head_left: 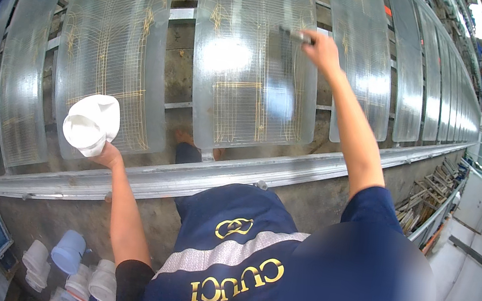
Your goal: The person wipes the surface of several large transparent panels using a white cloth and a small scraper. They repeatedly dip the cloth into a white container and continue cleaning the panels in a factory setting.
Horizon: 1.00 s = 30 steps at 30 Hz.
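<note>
My right hand (pixel 321 51) is closed around the handle of a flat brush (pixel 297 35) and reaches far out over a glossy, see-through panel (pixel 201 125). The brush is at the panel's right half; whether its bristles touch the surface I cannot tell. Fine gold lines run in a grid across this panel. At the left, my left hand (pixel 106 156) grips a white plastic tub (pixel 85 132), tilted, with its opening toward me. The tub is above the near end of a second gold-lined panel (pixel 160 100). What is inside it cannot be made out.
More panels (pixel 408 108) lie side by side in a long row on a metal frame. A metal rail (pixel 268 177) runs along their near ends. Several buckets, one light blue (pixel 69 249), stand at the lower left. Wooden strips (pixel 436 191) are piled at the right.
</note>
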{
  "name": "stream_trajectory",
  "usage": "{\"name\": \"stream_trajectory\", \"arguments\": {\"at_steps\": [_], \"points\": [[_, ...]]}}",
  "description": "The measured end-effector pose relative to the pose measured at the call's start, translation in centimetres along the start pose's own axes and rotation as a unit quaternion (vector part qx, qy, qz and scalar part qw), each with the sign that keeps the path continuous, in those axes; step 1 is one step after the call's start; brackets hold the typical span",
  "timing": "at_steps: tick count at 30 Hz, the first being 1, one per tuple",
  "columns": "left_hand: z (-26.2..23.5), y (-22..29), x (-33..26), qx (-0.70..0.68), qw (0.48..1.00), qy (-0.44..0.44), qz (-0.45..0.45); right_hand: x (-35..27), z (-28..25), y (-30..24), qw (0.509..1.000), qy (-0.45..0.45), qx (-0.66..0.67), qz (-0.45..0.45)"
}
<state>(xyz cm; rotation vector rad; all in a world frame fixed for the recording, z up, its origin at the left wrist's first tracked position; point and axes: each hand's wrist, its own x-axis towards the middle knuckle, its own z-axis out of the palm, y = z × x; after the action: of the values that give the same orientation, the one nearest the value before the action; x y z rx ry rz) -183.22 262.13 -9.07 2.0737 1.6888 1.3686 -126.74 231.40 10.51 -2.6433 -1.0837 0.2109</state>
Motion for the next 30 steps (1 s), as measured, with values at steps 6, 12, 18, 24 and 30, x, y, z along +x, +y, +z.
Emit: {"name": "stream_trajectory", "arguments": {"at_steps": [6, 12, 18, 24, 30], "points": [[1.4, 1.0, 0.2, 0.037, 0.999, -0.004, 0.004, 4.7, 2.6, 4.8, 0.998, 0.057, 0.019, -0.023], [0.1, -3.5, -0.5, 0.015, 0.998, -0.034, -0.057, -21.5, 6.3, 0.7, 0.994, 0.017, 0.008, -0.105], [0.6, -3.5, -1.2, 0.052, 0.995, -0.030, -0.084, -29.5, 3.1, -3.5, 0.996, -0.079, 0.029, -0.042], [-0.3, -1.2, -0.8, 0.051, 0.996, -0.061, -0.049, -6.0, 1.9, -3.8, 0.995, -0.031, 0.055, -0.081], [0.7, 0.5, 0.2, 0.014, 0.999, -0.025, -0.015, 5.3, 2.9, -5.3, 0.999, -0.029, -0.005, -0.022]]}}
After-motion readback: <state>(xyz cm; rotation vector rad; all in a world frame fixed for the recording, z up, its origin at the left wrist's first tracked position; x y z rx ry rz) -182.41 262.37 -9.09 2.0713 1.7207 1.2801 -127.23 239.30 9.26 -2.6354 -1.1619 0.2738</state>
